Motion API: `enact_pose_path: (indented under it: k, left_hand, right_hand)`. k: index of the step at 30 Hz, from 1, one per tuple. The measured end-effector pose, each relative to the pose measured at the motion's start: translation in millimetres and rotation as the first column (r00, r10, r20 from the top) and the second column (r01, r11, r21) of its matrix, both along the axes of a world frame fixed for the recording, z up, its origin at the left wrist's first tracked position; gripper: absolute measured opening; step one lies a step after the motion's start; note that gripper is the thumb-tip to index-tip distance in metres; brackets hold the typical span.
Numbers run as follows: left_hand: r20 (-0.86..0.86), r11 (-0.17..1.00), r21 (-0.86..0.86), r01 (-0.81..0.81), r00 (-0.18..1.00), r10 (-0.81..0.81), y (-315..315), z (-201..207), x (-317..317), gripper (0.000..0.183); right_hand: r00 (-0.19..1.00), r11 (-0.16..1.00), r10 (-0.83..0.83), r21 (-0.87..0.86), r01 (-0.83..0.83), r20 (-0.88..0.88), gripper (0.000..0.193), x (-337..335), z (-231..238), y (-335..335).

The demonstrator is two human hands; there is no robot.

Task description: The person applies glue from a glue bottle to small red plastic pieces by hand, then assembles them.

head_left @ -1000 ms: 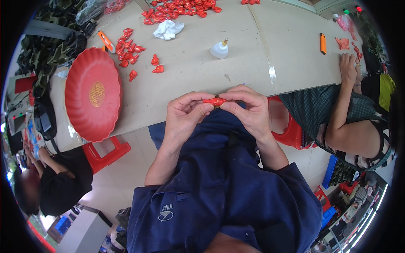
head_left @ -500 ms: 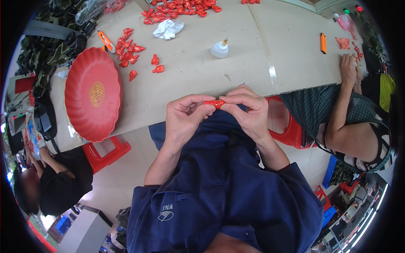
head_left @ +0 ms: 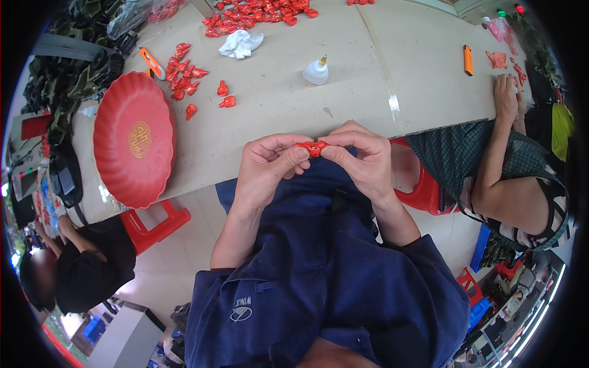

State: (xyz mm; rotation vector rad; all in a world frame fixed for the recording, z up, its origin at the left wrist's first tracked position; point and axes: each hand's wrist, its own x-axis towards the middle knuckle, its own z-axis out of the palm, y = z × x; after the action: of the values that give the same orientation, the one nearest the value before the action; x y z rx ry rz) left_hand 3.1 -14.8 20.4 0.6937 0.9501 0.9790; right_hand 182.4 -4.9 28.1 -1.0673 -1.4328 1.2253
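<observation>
Between my two hands, just off the table's near edge, is a small glossy red piece (head_left: pixel 311 148) with rounded ends and pale specks. The thumb and forefinger of my left hand (head_left: pixel 267 167) pinch its left end. My right hand (head_left: pixel 361 161) grips the other end in the same way. Fingertips cover both ends, so its full shape is hidden. Similar loose red pieces (head_left: pixel 227 102) lie on the table to the left, beside a small heap of red pieces (head_left: pixel 183 75).
A red scalloped tray (head_left: pixel 110 153) stands at the left table edge. Farther back are a white dropper bottle (head_left: pixel 316 72), crumpled white tissue (head_left: pixel 241 43), an orange utility knife (head_left: pixel 152 63) and a large pile of red pieces (head_left: pixel 257 13). A co-worker's arm (head_left: pixel 498 144) rests at right.
Both hands keep their pinch on the red piece, which has shifted very slightly. The whole view has moved a little; nothing was let go.
</observation>
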Motion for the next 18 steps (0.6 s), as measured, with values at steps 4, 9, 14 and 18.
enact_pose_path:
  k: [4, 9, 14, 18]
  left_hand:
    - [0.024, 1.0, -0.016, 0.004, 1.0, -0.004, 0.6, 0.1, 0.0, 0.015]
    - [0.024, 1.0, -0.025, 0.003, 1.0, -0.003, 1.0, -0.5, -0.3, 0.015]
    - [0.029, 1.0, -0.025, 0.001, 1.0, -0.001, 1.0, -1.5, -0.4, 0.015]
    - [0.028, 1.0, -0.025, 0.001, 1.0, 0.0, 0.6, -2.6, -1.5, 0.016]
  right_hand:
    - [0.999, 0.998, 0.019, -0.057, -0.021, -0.04, 0.011, -0.2, 1.0, -0.2]
    - [0.998, 0.997, 0.027, -0.071, -0.032, -0.059, 0.012, 0.0, -0.5, 0.8]
    - [0.997, 0.995, 0.033, -0.094, -0.04, -0.077, 0.012, -0.1, -1.7, 0.6]
    - [0.997, 0.993, 0.029, -0.109, -0.037, -0.076, 0.012, -0.6, -1.2, 0.7]
